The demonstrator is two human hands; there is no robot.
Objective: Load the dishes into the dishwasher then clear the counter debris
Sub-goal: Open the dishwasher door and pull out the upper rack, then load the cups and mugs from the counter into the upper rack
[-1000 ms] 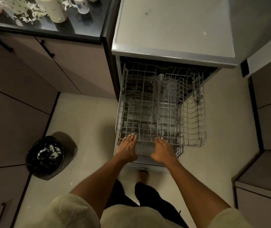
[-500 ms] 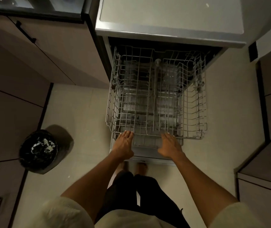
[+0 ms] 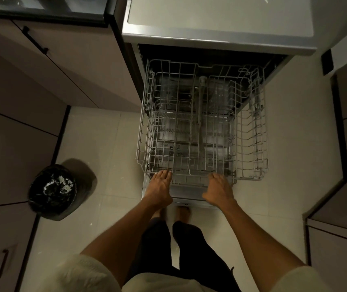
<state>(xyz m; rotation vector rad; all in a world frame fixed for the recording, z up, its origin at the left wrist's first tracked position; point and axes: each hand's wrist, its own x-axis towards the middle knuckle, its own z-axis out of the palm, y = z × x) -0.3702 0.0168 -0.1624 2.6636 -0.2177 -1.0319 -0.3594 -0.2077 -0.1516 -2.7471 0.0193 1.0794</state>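
Fingers of your left hand lie over the near front edge of the rack, close together and bent down a little at the tips; whether they hook the wire or only rest on it, you cannot tell from above. Your right hand sits on the same front edge further right, its fingers also close together, thumb pointing inward. Both hands are equally near, so the rack is held at two points.

From your fingers the rack stretches straight away, its long axis running forward into the dishwasher, whose dark opening is beyond its far end. It holds no dishes that can be seen. The surface that should carry them is far forward and left of your left fingers; the bin stands left of that hand, well apart.
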